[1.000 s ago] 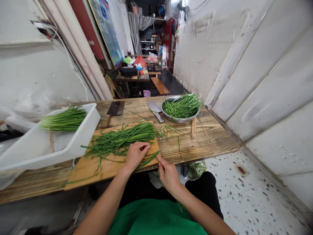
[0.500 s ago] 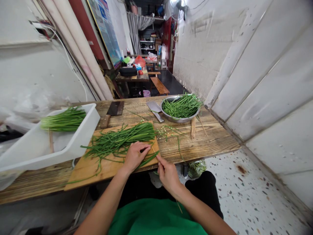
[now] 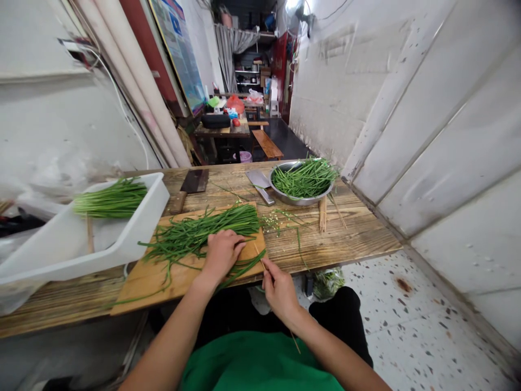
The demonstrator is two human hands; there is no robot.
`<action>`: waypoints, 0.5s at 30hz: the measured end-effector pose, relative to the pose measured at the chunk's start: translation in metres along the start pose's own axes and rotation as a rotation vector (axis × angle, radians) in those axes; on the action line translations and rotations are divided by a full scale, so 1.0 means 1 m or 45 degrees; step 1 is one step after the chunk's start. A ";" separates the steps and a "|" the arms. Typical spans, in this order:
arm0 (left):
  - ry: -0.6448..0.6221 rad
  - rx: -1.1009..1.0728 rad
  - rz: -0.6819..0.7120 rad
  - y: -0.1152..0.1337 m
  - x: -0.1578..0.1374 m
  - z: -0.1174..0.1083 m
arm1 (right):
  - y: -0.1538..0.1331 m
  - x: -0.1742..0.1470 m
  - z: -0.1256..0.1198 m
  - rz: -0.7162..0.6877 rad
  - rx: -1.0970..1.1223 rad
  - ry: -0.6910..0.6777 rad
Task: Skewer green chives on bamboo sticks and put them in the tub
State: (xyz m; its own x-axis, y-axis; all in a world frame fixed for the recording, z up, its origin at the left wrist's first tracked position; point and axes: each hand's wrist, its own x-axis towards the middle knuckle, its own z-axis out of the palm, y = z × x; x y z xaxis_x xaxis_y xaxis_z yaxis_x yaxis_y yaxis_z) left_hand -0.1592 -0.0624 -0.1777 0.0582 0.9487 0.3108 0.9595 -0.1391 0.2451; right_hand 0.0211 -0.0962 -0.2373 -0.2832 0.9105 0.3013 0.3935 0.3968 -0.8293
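A pile of green chives [image 3: 220,222] lies across the wooden cutting board [image 3: 163,285] in front of me. My left hand [image 3: 222,254] is at the near edge of the pile, its fingers bent and close together on the stalks; the fingertips are partly hidden. In my right hand [image 3: 280,290], just off the board's right edge, a thin bamboo skewer [image 3: 296,343] is pinched. Its tip points up and left over the board, and its back end sticks out below my wrist. A small bundle of chives [image 3: 246,265] lies beside the skewer, along the board's near edge.
A metal bowl [image 3: 280,196] of cut chives stands at the back right, with a cleaver [image 3: 260,182] beside it. Bamboo skewers [image 3: 323,214] lie before the bowl. At left, a white tray [image 3: 138,236] holds more chives. Trimmed bits [image 3: 277,220] litter the table [image 3: 345,239].
My left hand has moved away from the skewer tip, up and left onto the chive pile. My right hand stays nearly in place with the skewer.
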 end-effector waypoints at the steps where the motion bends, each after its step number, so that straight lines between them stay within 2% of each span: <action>1: -0.022 0.027 -0.003 0.000 0.002 0.002 | 0.000 0.000 0.000 0.001 -0.002 -0.001; 7: -0.083 0.020 -0.027 0.008 0.007 0.004 | 0.003 -0.002 0.001 -0.008 0.006 0.005; 15: -0.139 -0.284 -0.086 0.015 0.002 0.003 | 0.003 -0.003 0.000 -0.020 -0.005 0.018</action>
State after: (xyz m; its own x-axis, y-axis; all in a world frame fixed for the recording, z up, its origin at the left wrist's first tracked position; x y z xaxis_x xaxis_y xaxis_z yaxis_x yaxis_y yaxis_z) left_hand -0.1440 -0.0616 -0.1760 0.0375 0.9813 0.1887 0.8782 -0.1224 0.4624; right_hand 0.0229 -0.0974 -0.2408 -0.2770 0.9056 0.3212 0.3927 0.4117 -0.8223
